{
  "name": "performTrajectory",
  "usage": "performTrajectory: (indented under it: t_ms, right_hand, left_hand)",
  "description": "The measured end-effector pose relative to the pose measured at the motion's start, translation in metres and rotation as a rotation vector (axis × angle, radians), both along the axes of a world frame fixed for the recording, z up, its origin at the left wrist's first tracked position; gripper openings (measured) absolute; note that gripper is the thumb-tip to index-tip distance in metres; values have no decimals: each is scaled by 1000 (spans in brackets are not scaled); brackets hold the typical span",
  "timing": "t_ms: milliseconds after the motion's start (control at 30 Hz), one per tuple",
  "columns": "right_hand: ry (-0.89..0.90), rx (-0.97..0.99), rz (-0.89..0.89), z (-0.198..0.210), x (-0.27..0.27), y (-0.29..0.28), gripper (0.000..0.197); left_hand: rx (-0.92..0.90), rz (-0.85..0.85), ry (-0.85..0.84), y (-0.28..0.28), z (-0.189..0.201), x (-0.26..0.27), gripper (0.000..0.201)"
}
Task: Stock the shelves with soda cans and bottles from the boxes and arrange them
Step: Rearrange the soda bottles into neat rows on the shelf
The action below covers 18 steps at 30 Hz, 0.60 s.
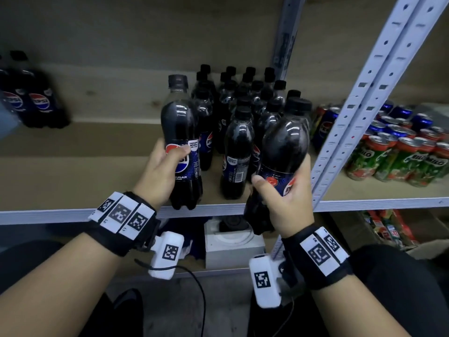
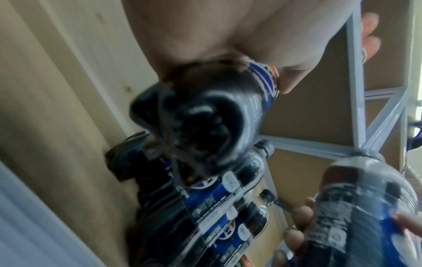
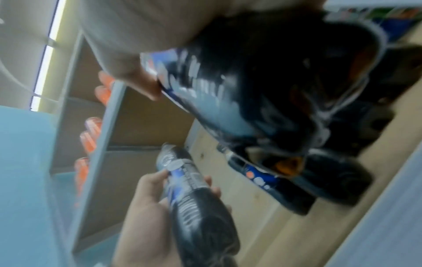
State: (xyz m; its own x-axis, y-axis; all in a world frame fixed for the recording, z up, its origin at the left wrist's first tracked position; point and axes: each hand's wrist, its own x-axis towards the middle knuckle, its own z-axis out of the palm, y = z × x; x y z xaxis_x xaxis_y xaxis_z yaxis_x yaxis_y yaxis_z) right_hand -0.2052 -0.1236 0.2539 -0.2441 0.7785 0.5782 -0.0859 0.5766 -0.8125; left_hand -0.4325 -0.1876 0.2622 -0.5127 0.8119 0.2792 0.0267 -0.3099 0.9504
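Note:
My left hand (image 1: 162, 171) grips an upright dark Pepsi bottle (image 1: 181, 132) at its label, its base at the shelf's front edge (image 1: 206, 210), just left of the stocked group of Pepsi bottles (image 1: 245, 113). My right hand (image 1: 284, 198) holds a second Pepsi bottle (image 1: 284, 147), tilted with its cap leaning away, in front of the group's right side and off the shelf. In the left wrist view the held bottle's base (image 2: 200, 130) fills the middle, with shelved bottles (image 2: 219, 207) below it. The right wrist view shows its bottle (image 3: 262, 81) blurred, and the left hand's bottle (image 3: 194, 195) below.
A white perforated upright (image 1: 359, 113) stands just right of the right-hand bottle. Beyond it are Pepsi cans (image 1: 398, 125) and green Milo cans (image 1: 398, 161). More Pepsi bottles (image 1: 31, 98) stand at the shelf's far left, with bare wooden shelf (image 1: 97, 152) between. A white box (image 1: 233, 244) sits on the lower shelf.

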Motion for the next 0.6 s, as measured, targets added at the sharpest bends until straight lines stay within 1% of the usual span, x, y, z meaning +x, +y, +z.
performTrajectory:
  t_ms: [33, 100, 167, 233, 333, 400, 467, 533, 600]
  right_hand:
    - [-3, -12, 69, 6, -3, -7, 58]
    - [-35, -23, 169, 18, -14, -22, 56]
    - [-54, -17, 219, 31, -27, -37, 52]
    - [-32, 0, 249, 45, -44, -50, 55]
    - [-13, 24, 287, 63, -74, -62, 57]
    - [-30, 39, 310, 79, -97, -66, 58]
    - [-41, 29, 335, 96, -124, -68, 59]
    - [-50, 13, 343, 115, -155, -71, 62]
    - [-28, -10, 339, 134, -189, -73, 62]
  left_hand:
    - [12, 27, 21, -6, 5, 0, 12]
    - [27, 52, 73, -20, 21, 0, 27]
    - [22, 95, 164, -36, 36, -7, 37]
    - [13, 152, 223, -55, 51, -18, 37]
    - [5, 203, 241, -87, 71, -46, 31]
    - [-7, 224, 270, -111, 88, -68, 37]
    - [-24, 252, 330, -133, 106, -94, 40]
    - [-51, 301, 386, -149, 124, -119, 39]
    - [-70, 371, 393, -161, 139, -146, 37]
